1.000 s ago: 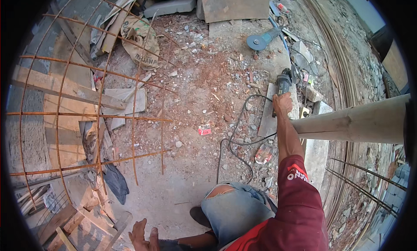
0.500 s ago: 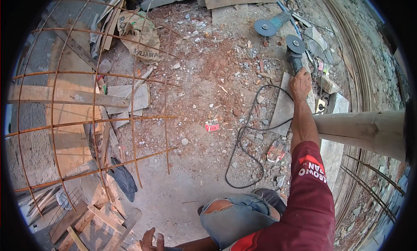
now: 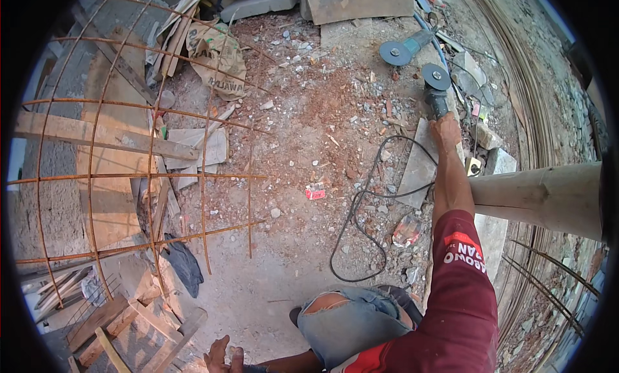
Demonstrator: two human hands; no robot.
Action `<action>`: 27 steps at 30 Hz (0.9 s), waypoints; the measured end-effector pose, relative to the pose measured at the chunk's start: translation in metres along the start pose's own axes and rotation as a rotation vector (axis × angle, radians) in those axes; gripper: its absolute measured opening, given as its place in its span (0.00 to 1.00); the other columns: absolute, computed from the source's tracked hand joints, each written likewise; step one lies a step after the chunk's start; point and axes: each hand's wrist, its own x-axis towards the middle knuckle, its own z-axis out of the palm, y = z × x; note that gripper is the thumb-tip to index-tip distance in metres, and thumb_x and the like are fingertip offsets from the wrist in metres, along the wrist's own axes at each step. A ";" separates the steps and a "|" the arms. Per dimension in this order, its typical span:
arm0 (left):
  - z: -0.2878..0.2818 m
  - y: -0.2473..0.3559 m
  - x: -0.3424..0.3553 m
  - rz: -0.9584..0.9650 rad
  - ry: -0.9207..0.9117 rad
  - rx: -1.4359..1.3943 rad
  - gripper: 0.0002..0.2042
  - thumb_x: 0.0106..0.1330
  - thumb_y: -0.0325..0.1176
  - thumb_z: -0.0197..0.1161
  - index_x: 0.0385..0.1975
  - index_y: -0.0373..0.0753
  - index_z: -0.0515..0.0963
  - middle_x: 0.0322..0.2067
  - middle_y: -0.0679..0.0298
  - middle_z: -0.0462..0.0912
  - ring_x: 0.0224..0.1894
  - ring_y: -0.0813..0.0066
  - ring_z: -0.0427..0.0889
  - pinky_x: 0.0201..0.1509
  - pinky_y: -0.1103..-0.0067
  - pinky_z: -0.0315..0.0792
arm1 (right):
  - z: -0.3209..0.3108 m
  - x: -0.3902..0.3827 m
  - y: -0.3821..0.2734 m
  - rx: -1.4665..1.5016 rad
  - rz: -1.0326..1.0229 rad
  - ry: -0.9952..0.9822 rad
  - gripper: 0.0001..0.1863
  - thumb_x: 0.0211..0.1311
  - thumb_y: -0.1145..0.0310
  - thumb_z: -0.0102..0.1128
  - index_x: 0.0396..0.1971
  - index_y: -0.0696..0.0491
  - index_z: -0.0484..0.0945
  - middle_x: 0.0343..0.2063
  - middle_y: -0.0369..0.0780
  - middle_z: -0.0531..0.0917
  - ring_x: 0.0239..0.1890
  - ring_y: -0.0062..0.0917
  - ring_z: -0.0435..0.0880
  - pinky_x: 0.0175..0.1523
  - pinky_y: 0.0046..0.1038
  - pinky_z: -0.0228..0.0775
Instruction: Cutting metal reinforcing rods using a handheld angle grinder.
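Note:
My right arm, in a maroon sleeve, stretches far forward. My right hand [image 3: 445, 133] is closed round the dark body of an angle grinder [image 3: 436, 101], whose round disc [image 3: 436, 77] points away from me. Just beyond it lies a second, teal-bodied angle grinder [image 3: 410, 44] with a disc on its far left end. A black power cord [image 3: 353, 212] loops over the ground left of my right arm. Low at the bottom edge, my left hand [image 3: 222, 356] hangs with its fingers apart, holding nothing.
A rusty rebar grid [image 3: 149, 175] spans the left side above boards and scrap wood [image 3: 116, 328]. A thick round pole [image 3: 538, 196] comes in from the right. Rubble covers the ground [image 3: 303, 128], with a torn sack [image 3: 216, 60] at the far left and a concrete slab [image 3: 358, 2] at the back.
The whole view has shifted slightly, so the far things sit lower in it. My right hand's fingers look more wrapped round the grinder, which otherwise stays in place.

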 end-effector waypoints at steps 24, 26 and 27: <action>-0.151 0.057 0.033 0.357 1.327 0.472 0.18 0.63 0.26 0.57 0.53 0.34 0.72 0.50 0.52 0.72 0.60 0.48 0.65 0.65 0.57 0.53 | -0.028 -0.140 -0.149 0.519 -0.738 0.062 0.32 0.63 0.51 0.56 0.58 0.59 0.64 0.48 0.54 0.73 0.47 0.45 0.76 0.49 0.42 0.68; -0.173 0.067 0.028 0.368 1.379 0.525 0.17 0.64 0.27 0.57 0.53 0.34 0.72 0.51 0.53 0.72 0.60 0.49 0.64 0.65 0.56 0.53 | -0.058 -0.186 -0.191 0.786 -0.945 -0.143 0.27 0.64 0.57 0.55 0.55 0.61 0.67 0.39 0.53 0.77 0.38 0.41 0.79 0.42 0.37 0.71; -0.183 0.068 0.028 0.381 1.405 0.593 0.17 0.64 0.28 0.57 0.53 0.35 0.72 0.51 0.54 0.72 0.61 0.50 0.64 0.65 0.55 0.53 | -0.077 -0.207 -0.209 0.811 -0.991 -0.313 0.25 0.64 0.59 0.55 0.54 0.62 0.68 0.35 0.51 0.79 0.33 0.38 0.80 0.39 0.34 0.72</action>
